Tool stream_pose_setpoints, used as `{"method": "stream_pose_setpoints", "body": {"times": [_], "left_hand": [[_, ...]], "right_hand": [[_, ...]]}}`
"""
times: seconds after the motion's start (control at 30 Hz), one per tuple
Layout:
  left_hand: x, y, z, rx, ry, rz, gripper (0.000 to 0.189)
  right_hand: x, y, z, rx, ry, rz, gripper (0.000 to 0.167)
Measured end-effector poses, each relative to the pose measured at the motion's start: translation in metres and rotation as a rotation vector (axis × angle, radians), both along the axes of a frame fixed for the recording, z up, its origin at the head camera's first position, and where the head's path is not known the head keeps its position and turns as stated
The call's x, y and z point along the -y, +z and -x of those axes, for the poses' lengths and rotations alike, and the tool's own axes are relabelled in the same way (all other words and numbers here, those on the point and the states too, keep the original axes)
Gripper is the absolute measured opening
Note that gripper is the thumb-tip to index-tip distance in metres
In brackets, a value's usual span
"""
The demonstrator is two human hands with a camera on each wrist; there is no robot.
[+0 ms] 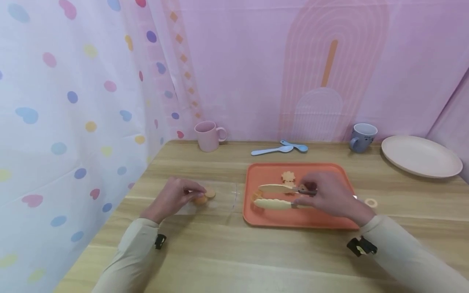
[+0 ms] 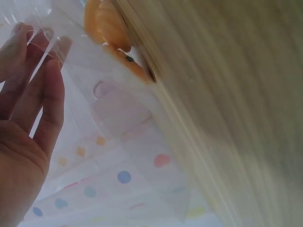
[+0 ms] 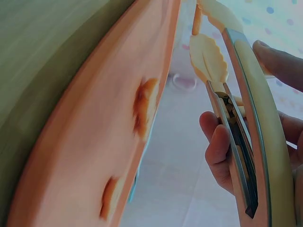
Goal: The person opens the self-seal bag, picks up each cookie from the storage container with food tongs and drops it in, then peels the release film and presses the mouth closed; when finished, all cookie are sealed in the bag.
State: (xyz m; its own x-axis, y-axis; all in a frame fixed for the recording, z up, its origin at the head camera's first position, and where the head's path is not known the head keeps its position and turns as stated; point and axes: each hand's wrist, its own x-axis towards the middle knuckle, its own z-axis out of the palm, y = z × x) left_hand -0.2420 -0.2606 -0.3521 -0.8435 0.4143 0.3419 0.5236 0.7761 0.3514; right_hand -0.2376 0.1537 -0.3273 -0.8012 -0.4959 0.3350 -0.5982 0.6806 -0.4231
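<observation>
Seemingly, biscuit (image 3: 196,21) between right grip's (image 1: 327,194) tongs (image 1: 277,204)

R hand (image 3: 292,126) grips cream tongs (image 3: 262,104) nr orange tray (image 3: 85,142).

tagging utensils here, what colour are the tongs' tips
Pale creamy yellow; the tongs' tips show best in the right wrist view.

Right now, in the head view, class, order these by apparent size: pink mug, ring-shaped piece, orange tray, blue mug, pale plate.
1. Orange tray
2. Pale plate
3. Pink mug and blue mug: too close to rank
4. Ring-shaped piece
</observation>
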Motion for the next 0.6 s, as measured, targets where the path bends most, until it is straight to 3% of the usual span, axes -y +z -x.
{"method": "stream_pose_setpoints", "body": {"times": [0.23,0.6], "left_hand": [[0.002,0.000,0.001,-0.019,-0.002,0.004,0.012],[0.000,0.004,0.001,-0.035,-0.016,-0.002,0.012]], "right_hand": [[0.045,-0.003,0.012,0.143,0.045,0.046,0.034],[0.090,-0.013,0.027,0.224,0.089,0.106,0.034]]}}
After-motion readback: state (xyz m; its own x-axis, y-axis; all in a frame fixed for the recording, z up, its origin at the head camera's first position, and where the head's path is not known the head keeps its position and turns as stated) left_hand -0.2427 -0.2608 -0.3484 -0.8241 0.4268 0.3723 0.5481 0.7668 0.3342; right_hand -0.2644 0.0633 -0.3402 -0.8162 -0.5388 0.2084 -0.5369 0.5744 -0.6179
